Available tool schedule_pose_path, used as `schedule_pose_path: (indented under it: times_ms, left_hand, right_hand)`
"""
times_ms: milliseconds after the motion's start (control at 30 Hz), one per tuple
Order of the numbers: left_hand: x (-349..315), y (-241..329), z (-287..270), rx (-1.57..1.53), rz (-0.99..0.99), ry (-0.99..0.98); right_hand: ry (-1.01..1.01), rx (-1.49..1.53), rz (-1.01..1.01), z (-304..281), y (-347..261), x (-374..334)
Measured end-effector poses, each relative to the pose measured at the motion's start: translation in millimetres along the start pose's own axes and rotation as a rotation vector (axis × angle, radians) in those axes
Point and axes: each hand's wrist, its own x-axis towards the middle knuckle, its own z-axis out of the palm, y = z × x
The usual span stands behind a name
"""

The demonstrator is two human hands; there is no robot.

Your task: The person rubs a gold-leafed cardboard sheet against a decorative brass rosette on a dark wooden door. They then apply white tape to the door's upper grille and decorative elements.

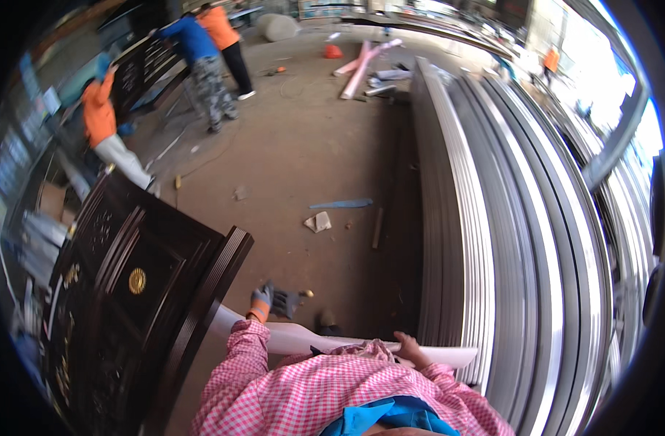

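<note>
My left hand (pixel 261 302), in an orange and dark grey glove, is in front of me with its fingers curled. A dark grey thing (pixel 283 304) juts out beside its fingers; its kind is not clear. A long pale pink sheet or roll (pixel 292 338) crosses close to my body, its middle covered by my checked shirt. My bare right hand (pixel 412 352) lies at this pink piece near its right end, a finger stretched out and the others partly hidden. A dark carved panel (pixel 158 276) with a gold round emblem stands on the left.
Long stacked grey metal profiles (pixel 507 240) run along my right. On the floor lie a blue strip (pixel 341 203), a white scrap (pixel 318 222), a thin stick (pixel 377 228) and pink rolls (pixel 361 69). Several people, one in blue (pixel 194 43), handle another dark panel (pixel 147 69) far left.
</note>
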Motion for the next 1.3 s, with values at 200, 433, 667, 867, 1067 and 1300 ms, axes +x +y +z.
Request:
schedule_pose_path:
  times_ms: [200, 433, 667, 867, 1067, 1300]
  left_hand:
    - [-25, -103, 22, 0.441, 0.299, -0.429]
    - [-63, -50, 23, 0.080, -0.176, -0.124]
    - [24, 71, -34, -0.321, -0.278, -0.021]
    - [81, 146, -48, -0.789, -0.267, 0.067]
    - [138, 212, -15, -0.448, -0.011, 0.207]
    - [207, 226, 55, -0.837, -0.237, 0.343]
  right_hand:
    - [-0.218, -0.240, 0.113, 102, 10, 62]
    - [-0.014, -0.395, -0.195, -20, -58, 177]
    - [0.093, -0.327, -0.616, -60, -160, 333]
    - [-0.144, 0.417, -0.518, -80, -247, 412]
    - [-0.955, 1.416, -0.157, -178, -371, 426]
    - [-1.220, 1.439, -0.039, -214, -370, 521]
